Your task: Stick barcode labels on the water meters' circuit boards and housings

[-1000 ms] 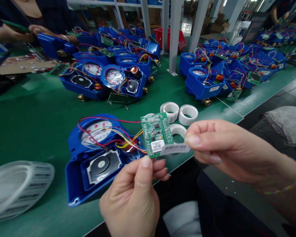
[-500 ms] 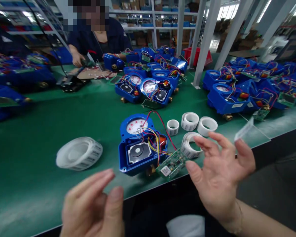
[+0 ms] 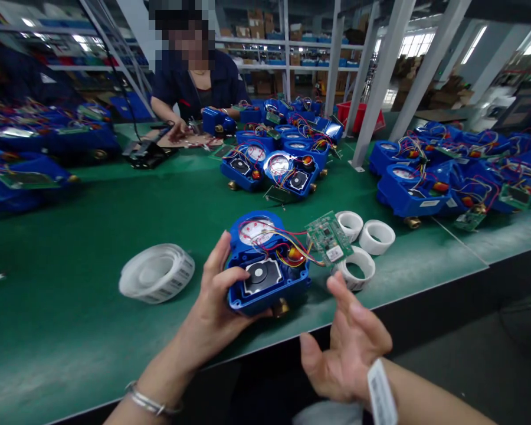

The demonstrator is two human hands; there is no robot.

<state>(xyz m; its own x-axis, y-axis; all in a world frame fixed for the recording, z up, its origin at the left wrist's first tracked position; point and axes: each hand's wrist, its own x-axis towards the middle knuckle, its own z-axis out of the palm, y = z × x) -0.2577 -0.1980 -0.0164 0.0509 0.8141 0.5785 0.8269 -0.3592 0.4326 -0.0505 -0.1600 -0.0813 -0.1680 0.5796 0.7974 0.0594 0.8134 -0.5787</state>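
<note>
My left hand (image 3: 216, 289) is wrapped round the left side of a blue water meter (image 3: 256, 304), its thumb over the open housing. A round dial, a black-and-white square part and coloured wires show in the meter, and a brass fitting (image 3: 281, 308) sticks out at the front. The wires lead to a green circuit board (image 3: 330, 239), which stands tilted to the right of the meter. My right hand (image 3: 343, 348) is open below the board, fingers apart and palm turned up. A white printed label (image 3: 382, 392) shows by the right wrist; whether it sticks to the skin I cannot tell.
A large label roll (image 3: 157, 274) lies left of the meter. Smaller label rolls (image 3: 377, 238) stand to the right. More blue meters (image 3: 287, 171) sit farther back, others (image 3: 416, 195) at the right. A co-worker (image 3: 199, 88) sits across the green table (image 3: 168, 206).
My left hand has moved up and taken hold of the meter. The circuit board has swung up and back. My right hand has dropped down and left; the label shows lower, by the wrist.
</note>
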